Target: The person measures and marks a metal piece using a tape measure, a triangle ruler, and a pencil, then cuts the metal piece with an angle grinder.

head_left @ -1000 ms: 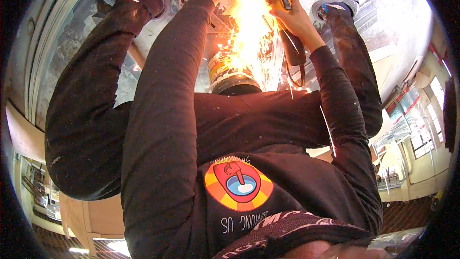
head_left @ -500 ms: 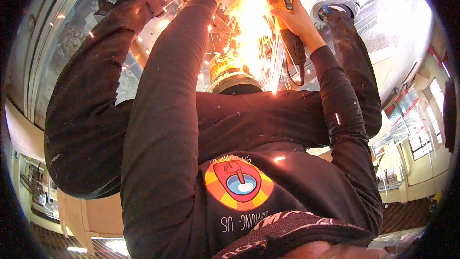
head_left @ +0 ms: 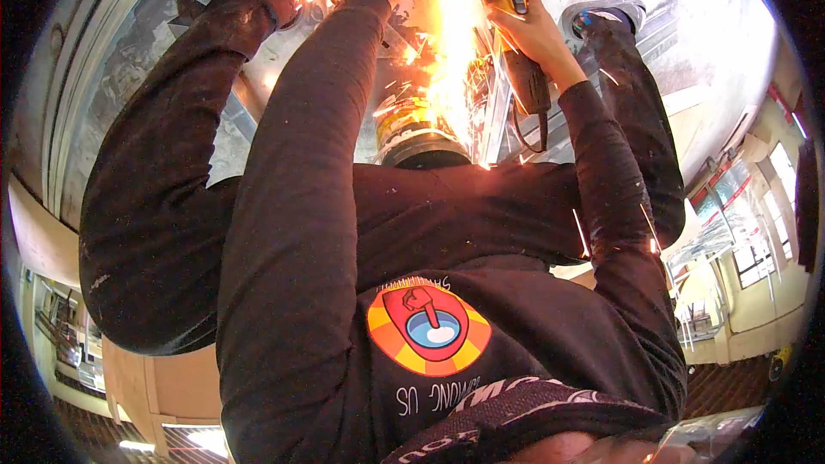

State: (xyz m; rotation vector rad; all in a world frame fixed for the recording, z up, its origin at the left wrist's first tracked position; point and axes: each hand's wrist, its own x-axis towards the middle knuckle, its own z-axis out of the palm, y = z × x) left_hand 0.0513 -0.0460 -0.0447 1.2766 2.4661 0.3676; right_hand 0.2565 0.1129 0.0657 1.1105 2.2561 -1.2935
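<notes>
from far off, i see a grey floor (head_left: 713, 60) with white smudges, very bright on the right. long pale strips (head_left: 62, 129) run along the left side. over on the right, a light yellow wall (head_left: 771, 318) has windows (head_left: 754, 262) full of white light. low on the right i see brown ridges (head_left: 730, 388), maybe a roof. at the bottom left there is a tan board (head_left: 189, 387), just beside a bright white light (head_left: 209, 442).
</notes>
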